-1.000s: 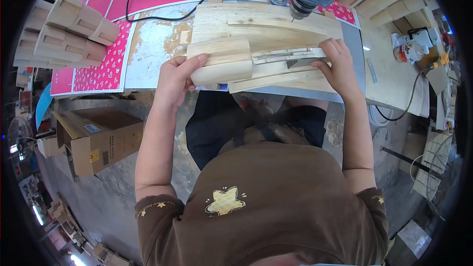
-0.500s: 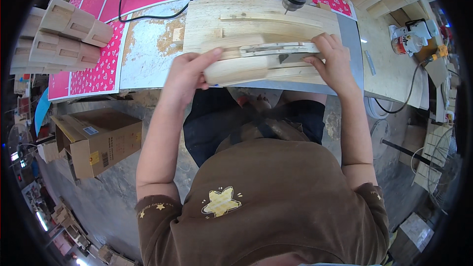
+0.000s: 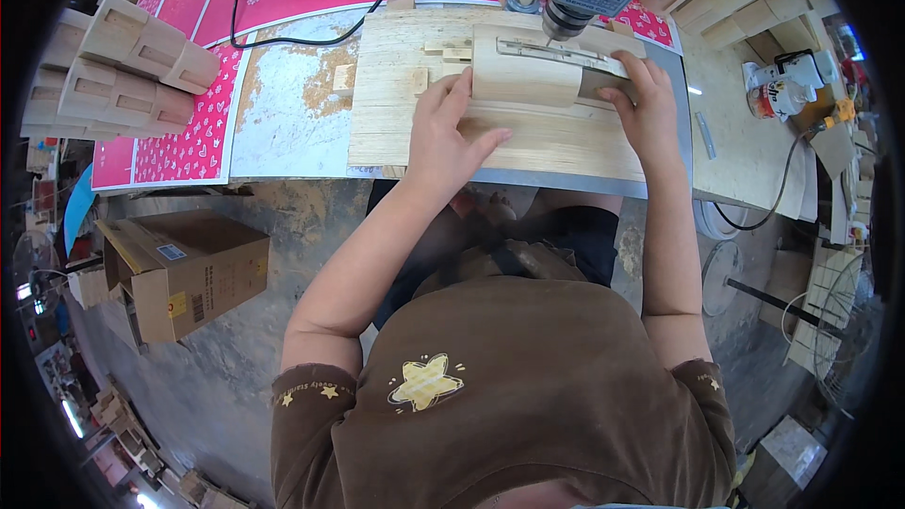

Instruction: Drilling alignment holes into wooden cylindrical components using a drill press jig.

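Observation:
A pale wooden block [image 3: 525,85] with a rounded front lies on the wooden board under the drill press chuck [image 3: 566,23]. Along its top runs a narrow slotted strip [image 3: 554,52], and the bit's tip is just above that strip. My left hand [image 3: 451,137] rests its fingers against the block's left end, with the thumb stretched out apart toward the front. At the right end, my right hand [image 3: 646,99] pinches the end of the slotted strip between thumb and fingers. A greyish plate [image 3: 594,85] shows beside the right thumb, partly hidden.
Thin wooden strips and small blocks [image 3: 413,81] are on the board [image 3: 386,132]. Stacked wooden pieces with recesses [image 3: 132,66] stand at the left. A black cable [image 3: 311,41] crosses the back. White containers [image 3: 782,94] stand at the right; a cardboard box [image 3: 189,269] sits on the floor.
The block and strip have moved away from me, under the drill chuck. My left hand has shifted right, from gripping the block to resting against its end with the thumb spread.

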`<state>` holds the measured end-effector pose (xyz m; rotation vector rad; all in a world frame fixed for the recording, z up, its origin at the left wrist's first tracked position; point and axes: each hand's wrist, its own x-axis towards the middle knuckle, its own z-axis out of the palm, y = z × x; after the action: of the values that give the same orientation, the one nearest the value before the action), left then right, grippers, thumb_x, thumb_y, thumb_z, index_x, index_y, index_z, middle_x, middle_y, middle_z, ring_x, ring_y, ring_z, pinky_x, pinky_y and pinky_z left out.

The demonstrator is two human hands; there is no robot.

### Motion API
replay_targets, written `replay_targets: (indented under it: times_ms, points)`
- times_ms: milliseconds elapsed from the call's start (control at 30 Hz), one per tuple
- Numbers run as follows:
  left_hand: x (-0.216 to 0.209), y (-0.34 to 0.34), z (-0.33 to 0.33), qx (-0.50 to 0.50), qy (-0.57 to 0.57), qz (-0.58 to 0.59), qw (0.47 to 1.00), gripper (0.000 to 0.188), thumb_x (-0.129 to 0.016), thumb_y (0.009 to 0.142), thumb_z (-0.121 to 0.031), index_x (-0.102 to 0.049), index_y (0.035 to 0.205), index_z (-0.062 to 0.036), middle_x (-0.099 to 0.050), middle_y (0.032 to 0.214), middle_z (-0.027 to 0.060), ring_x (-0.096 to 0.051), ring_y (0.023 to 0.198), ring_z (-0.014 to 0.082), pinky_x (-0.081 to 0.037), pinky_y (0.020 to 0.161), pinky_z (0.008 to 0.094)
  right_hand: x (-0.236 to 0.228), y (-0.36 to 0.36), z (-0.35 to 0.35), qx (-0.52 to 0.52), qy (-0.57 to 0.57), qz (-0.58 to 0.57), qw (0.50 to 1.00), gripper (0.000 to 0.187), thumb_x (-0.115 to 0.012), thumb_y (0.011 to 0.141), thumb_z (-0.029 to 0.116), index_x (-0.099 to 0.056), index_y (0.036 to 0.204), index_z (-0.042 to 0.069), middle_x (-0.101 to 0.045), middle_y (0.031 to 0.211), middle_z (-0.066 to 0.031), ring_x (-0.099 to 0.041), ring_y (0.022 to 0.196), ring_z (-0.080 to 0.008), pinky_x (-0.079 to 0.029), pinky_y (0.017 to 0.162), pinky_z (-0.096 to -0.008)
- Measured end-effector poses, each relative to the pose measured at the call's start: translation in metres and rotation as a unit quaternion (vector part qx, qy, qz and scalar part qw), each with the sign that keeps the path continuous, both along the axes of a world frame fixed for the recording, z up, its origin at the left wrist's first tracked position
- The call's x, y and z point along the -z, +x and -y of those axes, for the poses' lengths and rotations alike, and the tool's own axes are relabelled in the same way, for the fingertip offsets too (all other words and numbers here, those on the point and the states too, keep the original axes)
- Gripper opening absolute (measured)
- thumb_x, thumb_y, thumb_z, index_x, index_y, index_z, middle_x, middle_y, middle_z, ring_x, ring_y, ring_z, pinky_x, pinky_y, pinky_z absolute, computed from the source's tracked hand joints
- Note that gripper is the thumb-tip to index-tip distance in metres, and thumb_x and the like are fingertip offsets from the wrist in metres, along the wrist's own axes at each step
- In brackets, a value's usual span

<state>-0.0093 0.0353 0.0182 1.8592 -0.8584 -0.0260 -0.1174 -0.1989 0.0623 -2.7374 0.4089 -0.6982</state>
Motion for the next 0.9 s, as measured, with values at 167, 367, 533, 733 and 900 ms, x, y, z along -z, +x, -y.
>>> replay_targets:
  times_ms: [167,367,533,733,900]
  points:
    - [0.016,0.015,-0.002,-0.093,0.065,0.2,0.973,0.061,-0.081,0.056,-0.015,-0.06,0.11,0.0009,-0.06,0.093,0.0142,-0.057,0.085,0.0299,-0.046,0.074,0.0378,0.004,0.013,-0.006,-0.013,-0.019,0.003,1.0,0.051,-0.074,0.066,0.01,-0.058,0.115,0.012,-0.06,0.095,-0.0081,-0.052,0.089,-0.0304,-0.044,0.079,-0.0382]
    - [0.026,0.03,-0.001,-0.073,0.095,0.093,0.989,0.059,-0.08,0.057,-0.025,-0.063,0.111,-0.0092,-0.055,0.085,0.0019,-0.05,0.089,0.0213,-0.031,0.084,0.0374,0.002,0.006,0.002,-0.102,0.109,0.079,0.986,0.05,-0.073,0.072,0.008,-0.055,0.119,0.01,-0.056,0.11,-0.0116,-0.052,0.104,-0.0273,-0.043,0.089,-0.0342]
    - [0.026,0.033,-0.003,-0.059,0.098,0.112,0.987,0.056,-0.079,0.059,-0.028,-0.064,0.11,-0.0112,-0.054,0.081,-0.0001,-0.048,0.087,0.0205,-0.03,0.083,0.0369,-0.104,0.035,0.01,-0.066,0.207,0.31,0.926,0.048,-0.063,0.085,0.011,-0.045,0.129,0.006,-0.056,0.119,-0.0084,-0.053,0.111,-0.0188,-0.043,0.092,-0.0299]
    - [0.021,0.031,-0.003,-0.078,0.114,0.169,0.976,0.055,-0.078,0.061,-0.03,-0.064,0.111,-0.0131,-0.053,0.079,-0.001,-0.047,0.083,0.0203,-0.03,0.081,0.0363,-0.191,0.08,0.004,-0.056,0.277,0.195,0.939,0.029,-0.054,0.09,0.024,-0.067,0.088,-0.002,-0.058,0.066,-0.0005,-0.051,0.063,-0.0097,-0.041,0.057,-0.0231]
    - [0.02,0.031,-0.003,-0.08,0.116,0.169,0.976,0.055,-0.078,0.061,-0.03,-0.064,0.111,-0.0148,-0.052,0.079,-0.0009,-0.047,0.082,0.0203,-0.031,0.08,0.0364,-0.171,0.04,0.008,-0.076,-0.135,0.269,0.951,0.025,-0.051,0.09,0.02,-0.062,0.095,-0.002,-0.061,0.073,-0.0061,-0.054,0.066,-0.0131,-0.043,0.06,-0.0253]
